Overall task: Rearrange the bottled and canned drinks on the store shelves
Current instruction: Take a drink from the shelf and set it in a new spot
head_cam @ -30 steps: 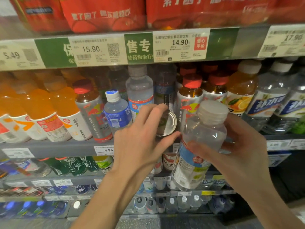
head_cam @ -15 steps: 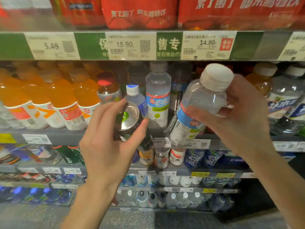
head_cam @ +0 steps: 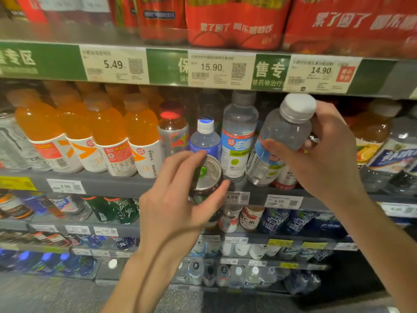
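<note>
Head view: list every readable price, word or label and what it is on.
"5.49": price tag, upper shelf rail.
"15.90": middle tag.
"14.90": right tag.
"3.99": lower rail tag.
"4.99": tag beside the left hand.
"6.59": tag.
Bottle labels, small print: blurred.

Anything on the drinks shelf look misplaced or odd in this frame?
Yes. A small blue-labelled bottle stands alone between a red-capped bottle and a taller clear electrolyte bottle, a mixed facing. Nothing looks spilled or damaged. The left hand holds a can; the right hand a tilted clear bottle.
</note>
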`<state>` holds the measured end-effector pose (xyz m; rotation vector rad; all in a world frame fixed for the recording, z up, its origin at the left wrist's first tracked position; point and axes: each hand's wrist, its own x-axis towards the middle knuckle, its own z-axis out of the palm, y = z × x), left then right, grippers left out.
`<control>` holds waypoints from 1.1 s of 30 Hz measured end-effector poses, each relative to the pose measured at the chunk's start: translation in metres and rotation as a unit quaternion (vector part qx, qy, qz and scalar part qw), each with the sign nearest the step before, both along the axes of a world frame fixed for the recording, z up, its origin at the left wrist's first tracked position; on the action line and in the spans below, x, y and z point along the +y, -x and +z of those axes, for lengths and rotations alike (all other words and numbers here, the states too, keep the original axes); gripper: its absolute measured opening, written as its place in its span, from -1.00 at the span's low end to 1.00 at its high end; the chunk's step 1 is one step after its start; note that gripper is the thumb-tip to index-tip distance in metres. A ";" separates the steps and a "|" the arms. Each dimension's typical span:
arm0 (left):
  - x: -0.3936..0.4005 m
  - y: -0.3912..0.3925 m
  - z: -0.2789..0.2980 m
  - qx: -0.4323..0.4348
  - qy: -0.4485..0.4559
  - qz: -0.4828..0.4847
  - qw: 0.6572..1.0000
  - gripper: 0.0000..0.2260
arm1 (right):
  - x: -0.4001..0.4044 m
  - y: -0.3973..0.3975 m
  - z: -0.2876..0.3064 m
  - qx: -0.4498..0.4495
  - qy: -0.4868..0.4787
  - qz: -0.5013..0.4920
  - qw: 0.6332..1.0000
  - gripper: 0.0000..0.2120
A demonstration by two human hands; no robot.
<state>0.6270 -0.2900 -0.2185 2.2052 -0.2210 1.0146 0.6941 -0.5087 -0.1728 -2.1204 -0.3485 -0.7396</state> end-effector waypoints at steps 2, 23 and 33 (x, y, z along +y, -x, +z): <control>-0.001 -0.002 -0.002 0.006 0.003 -0.008 1.000 -0.58 | 0.001 -0.004 0.002 0.007 -0.003 0.001 1.000 -0.40; -0.011 -0.027 -0.004 -0.006 0.005 -0.051 0.999 -0.58 | 0.007 -0.032 0.008 0.034 0.105 -0.083 0.990 -0.55; -0.020 -0.031 0.004 -0.002 -0.004 -0.058 0.998 -0.56 | 0.007 -0.055 0.007 0.061 0.248 -0.148 0.955 -0.53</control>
